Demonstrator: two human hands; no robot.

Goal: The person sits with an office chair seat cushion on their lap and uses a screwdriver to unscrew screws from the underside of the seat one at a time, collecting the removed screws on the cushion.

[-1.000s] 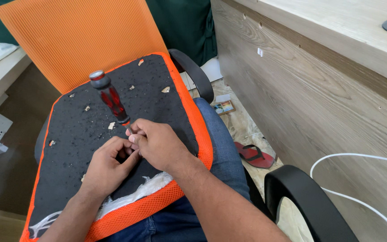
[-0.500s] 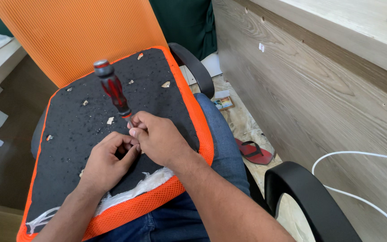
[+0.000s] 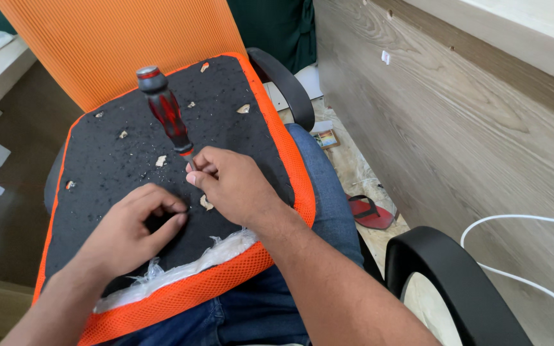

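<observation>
One screwdriver (image 3: 166,113) — red-black handle, tilted | right hand (image 3: 232,186) fingers pinch shaft

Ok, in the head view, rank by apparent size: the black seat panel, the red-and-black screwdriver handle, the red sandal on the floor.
1. Black seat panel, largest.
2. Red-and-black screwdriver handle.
3. Red sandal, though it lies farther from the camera, so ranks 2 and 3 are unsure.

Screwdriver (image 3: 165,109): glossy red-and-black plastic handle, dull metal end cap. Seat cushion (image 3: 161,160): matt black underside, rough and speckled with pale chips; border of coarse orange mesh cloth. White fibrous wadding (image 3: 181,266) frays out at the near edge. Armrest (image 3: 444,275): smooth black plastic, slight sheen. Desk panel (image 3: 456,128): matt grey wood-grain laminate. Jeans (image 3: 322,192): blue denim.
</observation>
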